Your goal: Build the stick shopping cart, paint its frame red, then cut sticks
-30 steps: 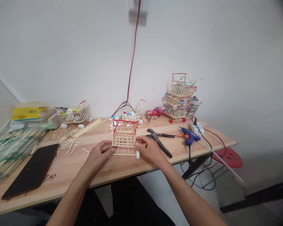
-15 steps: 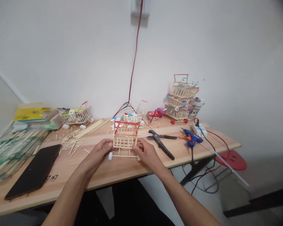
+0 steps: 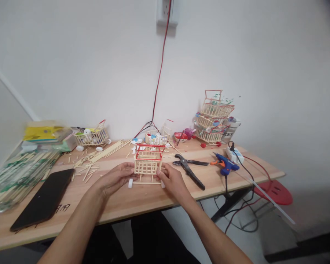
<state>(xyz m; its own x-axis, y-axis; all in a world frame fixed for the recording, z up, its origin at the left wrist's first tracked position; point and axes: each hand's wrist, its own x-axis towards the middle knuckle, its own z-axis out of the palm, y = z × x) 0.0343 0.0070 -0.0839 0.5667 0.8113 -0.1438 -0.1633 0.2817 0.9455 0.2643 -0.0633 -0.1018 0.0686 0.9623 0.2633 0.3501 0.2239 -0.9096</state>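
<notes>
A small cart built of wooden sticks point(image 3: 147, 164), with a red top rim and white wheels, stands on the wooden table point(image 3: 143, 198) near its front edge. My left hand point(image 3: 114, 179) grips the cart's left side, fingers curled by the front left wheel. At the cart's right side my right hand point(image 3: 172, 180) holds the basket with closed fingers, hiding part of the right wheel.
Black pliers point(image 3: 189, 168) and a blue glue gun point(image 3: 224, 163) lie to the right. Finished carts are stacked point(image 3: 213, 117) at the back right; another two stand at the wall. Loose sticks point(image 3: 96, 158) and a black tablet point(image 3: 44, 198) lie left. A red stool point(image 3: 276, 190) is beyond the table's right end.
The view has shifted slightly, so everything sits a little right. The cart's left wheel, hidden under my left hand a second ago, now shows. Both hands stay on the cart.
</notes>
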